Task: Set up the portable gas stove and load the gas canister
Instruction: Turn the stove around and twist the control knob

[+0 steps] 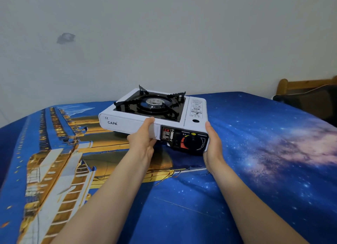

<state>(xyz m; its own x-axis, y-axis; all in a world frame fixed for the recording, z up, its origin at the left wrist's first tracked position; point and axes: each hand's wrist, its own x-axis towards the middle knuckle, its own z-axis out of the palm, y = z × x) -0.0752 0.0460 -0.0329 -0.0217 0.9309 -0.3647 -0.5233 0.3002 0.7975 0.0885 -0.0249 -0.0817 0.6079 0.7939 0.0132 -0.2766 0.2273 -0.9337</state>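
Note:
A white portable gas stove sits on a blue printed bedsheet, its black pan support and burner facing up. The front panel carries a black control knob. The canister compartment lid on the stove's right side is closed. My left hand grips the front edge near the middle, thumb on top. My right hand clasps the front right corner beside the knob. The front right end looks slightly raised off the sheet. No gas canister is in view.
A plain wall stands right behind the bed. A wooden bed frame post and a dark cushion are at the far right. The sheet spreads wide to the left and right of the stove.

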